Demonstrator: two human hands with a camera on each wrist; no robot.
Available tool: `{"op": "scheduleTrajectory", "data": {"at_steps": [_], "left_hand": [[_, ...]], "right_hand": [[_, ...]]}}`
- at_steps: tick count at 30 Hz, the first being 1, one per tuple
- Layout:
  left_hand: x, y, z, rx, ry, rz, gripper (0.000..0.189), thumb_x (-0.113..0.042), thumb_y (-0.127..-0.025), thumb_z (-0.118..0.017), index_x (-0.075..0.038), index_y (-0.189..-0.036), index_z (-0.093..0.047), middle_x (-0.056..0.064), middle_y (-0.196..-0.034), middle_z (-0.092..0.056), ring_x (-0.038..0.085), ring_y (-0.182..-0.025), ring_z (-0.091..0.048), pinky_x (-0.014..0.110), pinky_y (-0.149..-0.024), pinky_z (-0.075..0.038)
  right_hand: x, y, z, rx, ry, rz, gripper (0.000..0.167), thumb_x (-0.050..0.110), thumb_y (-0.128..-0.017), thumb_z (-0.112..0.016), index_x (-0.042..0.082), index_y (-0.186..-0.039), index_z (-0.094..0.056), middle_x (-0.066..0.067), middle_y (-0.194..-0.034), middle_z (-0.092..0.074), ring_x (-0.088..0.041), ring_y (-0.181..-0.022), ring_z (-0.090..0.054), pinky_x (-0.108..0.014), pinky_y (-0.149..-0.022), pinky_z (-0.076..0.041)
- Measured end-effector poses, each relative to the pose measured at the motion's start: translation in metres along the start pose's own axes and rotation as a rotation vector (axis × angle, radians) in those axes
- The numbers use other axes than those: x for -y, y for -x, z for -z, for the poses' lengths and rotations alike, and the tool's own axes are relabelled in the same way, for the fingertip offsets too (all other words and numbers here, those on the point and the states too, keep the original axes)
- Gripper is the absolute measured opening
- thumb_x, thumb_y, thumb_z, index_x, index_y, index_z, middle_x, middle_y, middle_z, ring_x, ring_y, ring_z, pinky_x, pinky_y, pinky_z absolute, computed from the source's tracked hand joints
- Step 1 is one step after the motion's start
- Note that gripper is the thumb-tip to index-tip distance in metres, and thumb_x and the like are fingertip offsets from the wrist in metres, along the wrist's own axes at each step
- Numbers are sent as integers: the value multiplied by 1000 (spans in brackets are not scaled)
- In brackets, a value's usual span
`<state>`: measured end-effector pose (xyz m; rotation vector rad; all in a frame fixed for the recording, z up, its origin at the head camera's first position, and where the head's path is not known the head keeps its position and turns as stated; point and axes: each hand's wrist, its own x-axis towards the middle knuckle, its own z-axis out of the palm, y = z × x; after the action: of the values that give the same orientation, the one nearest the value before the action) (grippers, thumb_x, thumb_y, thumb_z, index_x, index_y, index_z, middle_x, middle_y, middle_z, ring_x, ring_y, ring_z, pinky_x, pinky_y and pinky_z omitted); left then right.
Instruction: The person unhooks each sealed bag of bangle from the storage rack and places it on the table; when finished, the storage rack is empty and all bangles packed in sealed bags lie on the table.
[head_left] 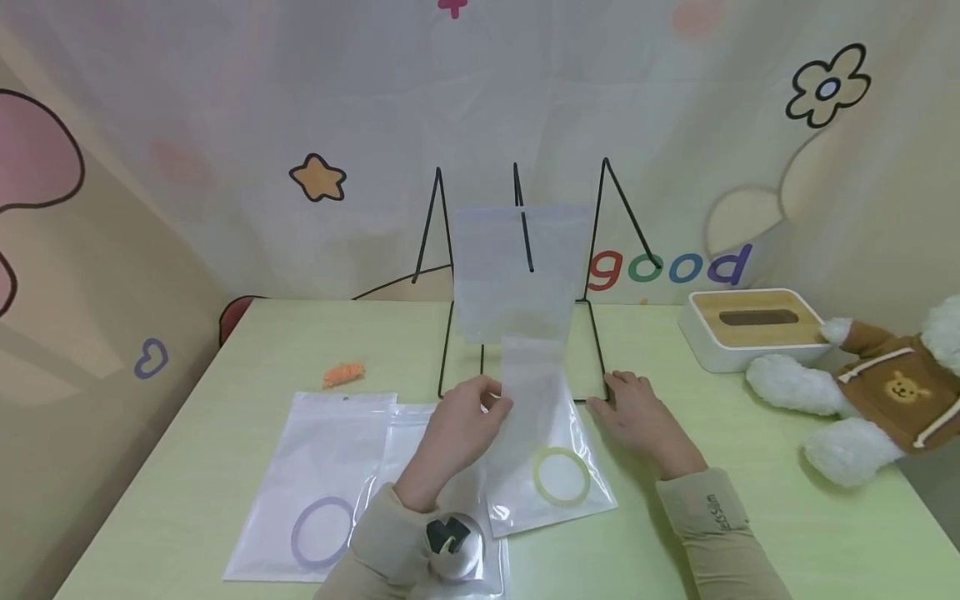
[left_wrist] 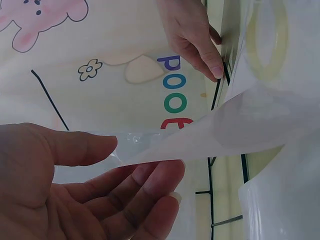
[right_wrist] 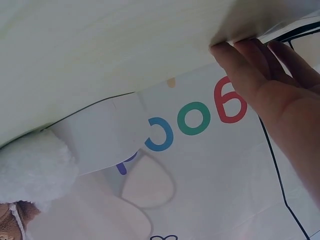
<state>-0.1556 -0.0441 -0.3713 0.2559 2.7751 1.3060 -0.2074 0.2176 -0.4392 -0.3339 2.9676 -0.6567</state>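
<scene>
A black wire display rack (head_left: pixel 598 346) with hooks stands on the table, and a clear plastic bag (head_left: pixel 517 267) hangs from its middle hook. My left hand (head_left: pixel 463 421) pinches the edge of another clear bag (head_left: pixel 525 500), which has a yellow-green ring (head_left: pixel 561 477) near its bottom. This bag's upper part is lifted and bent in front of the rack. In the left wrist view, the bag's edge (left_wrist: pixel 200 132) passes between thumb and fingers. My right hand (head_left: pixel 641 417) rests at the rack base's front right corner, fingers fairly straight and touching the tabletop (right_wrist: pixel 125 50).
To the left lie a bag (head_left: pixel 330 450) with a purple ring (head_left: pixel 322 533) and a bag partly under my left forearm, with a round silvery item (head_left: pixel 461 554). An orange wrapped piece (head_left: pixel 343 374) lies behind. A tissue box (head_left: pixel 750 329) and plush toy (head_left: pixel 892 392) stand at right.
</scene>
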Motion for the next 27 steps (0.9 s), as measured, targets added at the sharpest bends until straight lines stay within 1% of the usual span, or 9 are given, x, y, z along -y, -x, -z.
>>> {"op": "scheduleTrajectory", "data": {"at_steps": [8, 11, 15, 19, 21, 22, 25, 26, 27], "left_hand": [[3, -3, -2, 79, -40, 32, 49, -28, -98, -56, 5, -134, -53, 12, -109, -68, 19, -85, -63, 36, -72, -52], [4, -4, -3, 100, -47, 35, 55, -29, -98, -55, 8, -138, -47, 11, -105, -68, 17, -72, -59, 33, -64, -50], [5, -6, -4, 134, -68, 27, 58, -31, -98, -55, 10, -137, -46, 14, -95, -66, 14, -52, -44, 28, -52, -42], [5, -6, -6, 159, -92, 16, 58, -34, -97, -55, 10, -136, -48, 15, -84, -63, 13, -49, -40, 28, -48, -40], [6, -6, -7, 169, -105, 15, 61, -35, -97, -55, 10, -137, -46, 15, -87, -65, 13, -51, -41, 28, -48, -40], [6, -5, -8, 180, -109, 16, 61, -36, -97, -55, 9, -137, -47, 14, -82, -63, 13, -51, -41, 28, -49, -39], [8, -4, -12, 200, -138, 3, 64, -38, -96, -55, 9, -139, -45, 14, -85, -63, 15, -58, -45, 29, -54, -41], [9, -4, -12, 205, -144, -2, 64, -39, -96, -55, 9, -138, -46, 16, -86, -63, 17, -61, -47, 30, -56, -42], [10, -3, -13, 205, -155, -12, 64, -39, -96, -55, 9, -137, -46, 17, -93, -64, 18, -67, -51, 31, -60, -44]], "right_hand": [[-1, 1, 1, 3, -32, -13, 63, 32, -102, -47, -17, -139, -35, -35, -141, -37, -51, -130, -31, -64, -103, -32], [-1, 2, 1, 6, -39, -15, 63, 32, -102, -48, -17, -139, -35, -35, -141, -36, -51, -130, -31, -63, -104, -31], [-1, 1, 1, 11, -35, -14, 64, 32, -101, -49, -18, -139, -35, -36, -142, -36, -52, -131, -30, -62, -106, -30], [-1, 0, 2, 18, -33, -23, 65, 33, -101, -49, -18, -140, -34, -36, -142, -35, -51, -131, -30, -62, -106, -30], [-1, 0, 2, 24, -37, -29, 66, 34, -101, -48, -18, -140, -34, -35, -143, -34, -51, -132, -29, -62, -106, -30], [-1, 0, 2, 27, -40, -31, 66, 34, -101, -48, -18, -140, -33, -35, -143, -34, -51, -132, -29, -62, -106, -29], [-1, 0, 3, 39, -50, -38, 67, 34, -101, -48, -18, -140, -33, -35, -144, -33, -50, -133, -28, -61, -107, -28], [-1, 0, 2, 43, -53, -41, 67, 35, -101, -48, -18, -140, -33, -35, -145, -33, -50, -133, -28, -61, -108, -27], [0, 0, 2, 48, -56, -42, 68, 35, -101, -48, -18, -140, -33, -35, -145, -33, -50, -133, -28, -61, -108, -27]]}}
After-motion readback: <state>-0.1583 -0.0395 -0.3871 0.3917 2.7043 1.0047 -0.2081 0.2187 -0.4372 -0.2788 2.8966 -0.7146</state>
